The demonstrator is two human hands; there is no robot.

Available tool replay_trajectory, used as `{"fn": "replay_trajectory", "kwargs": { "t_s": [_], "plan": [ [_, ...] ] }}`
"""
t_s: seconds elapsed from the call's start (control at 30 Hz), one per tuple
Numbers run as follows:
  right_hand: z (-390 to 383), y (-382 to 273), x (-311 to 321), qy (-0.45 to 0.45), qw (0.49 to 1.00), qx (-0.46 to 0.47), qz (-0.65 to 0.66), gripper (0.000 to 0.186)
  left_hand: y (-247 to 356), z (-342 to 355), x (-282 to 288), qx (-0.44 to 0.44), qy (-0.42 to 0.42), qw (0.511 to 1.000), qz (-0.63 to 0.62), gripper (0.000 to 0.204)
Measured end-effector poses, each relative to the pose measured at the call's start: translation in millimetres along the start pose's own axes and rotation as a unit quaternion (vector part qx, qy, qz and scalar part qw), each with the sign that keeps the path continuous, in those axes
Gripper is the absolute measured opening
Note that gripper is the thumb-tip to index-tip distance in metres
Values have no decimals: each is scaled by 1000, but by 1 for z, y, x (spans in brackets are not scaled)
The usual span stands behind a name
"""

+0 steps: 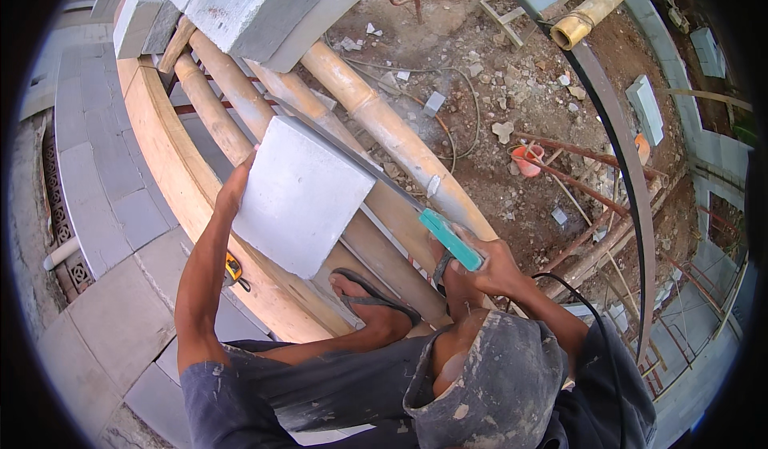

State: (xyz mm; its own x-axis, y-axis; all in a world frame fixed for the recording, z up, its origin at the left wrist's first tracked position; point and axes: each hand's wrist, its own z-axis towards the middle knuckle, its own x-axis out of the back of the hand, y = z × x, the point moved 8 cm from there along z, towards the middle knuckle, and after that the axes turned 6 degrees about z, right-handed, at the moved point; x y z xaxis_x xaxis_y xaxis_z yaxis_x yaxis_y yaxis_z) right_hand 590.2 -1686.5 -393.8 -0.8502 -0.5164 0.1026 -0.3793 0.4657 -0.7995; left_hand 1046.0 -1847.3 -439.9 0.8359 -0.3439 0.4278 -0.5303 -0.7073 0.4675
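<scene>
My left hand point(236, 179) grips the left side of a pale rectangular block point(300, 197), its fingers partly hidden by that edge. My right hand point(488, 261) is closed round the teal handle point(440, 229) of a hand saw. The saw's metal blade point(388, 181) reaches up-left along the block's far edge. Under the block run bamboo poles point(360, 109) beside a curved wooden plank point(144, 133). A yellow-and-black tape measure point(233, 269) lies near my left forearm. My sandalled feet point(376, 313) stand on the poles below the block.
Stacked blocks point(232, 1) rest on the poles at upper left, with grey slabs point(112, 329) farther left. To the right, below the platform, lie rubble, a hose, a red bucket point(528, 161) and red metal scaffolding point(592, 201). A dark curved strip point(608, 121) arches across the right side.
</scene>
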Motion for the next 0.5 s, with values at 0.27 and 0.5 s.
{"fn": "replay_trajectory", "kwargs": {
  "t_s": [0.27, 0.5],
  "plan": [
    [-23, 23, 26, 3, 972, -100, 214, 47, 41, -105, -22, -109, -68, 980, 154, 112],
    [-25, 8, 31, 93, 973, 37, 206, 40, 75, -178, -54, -183, 65, 962, 192, 116]
  ]
}}
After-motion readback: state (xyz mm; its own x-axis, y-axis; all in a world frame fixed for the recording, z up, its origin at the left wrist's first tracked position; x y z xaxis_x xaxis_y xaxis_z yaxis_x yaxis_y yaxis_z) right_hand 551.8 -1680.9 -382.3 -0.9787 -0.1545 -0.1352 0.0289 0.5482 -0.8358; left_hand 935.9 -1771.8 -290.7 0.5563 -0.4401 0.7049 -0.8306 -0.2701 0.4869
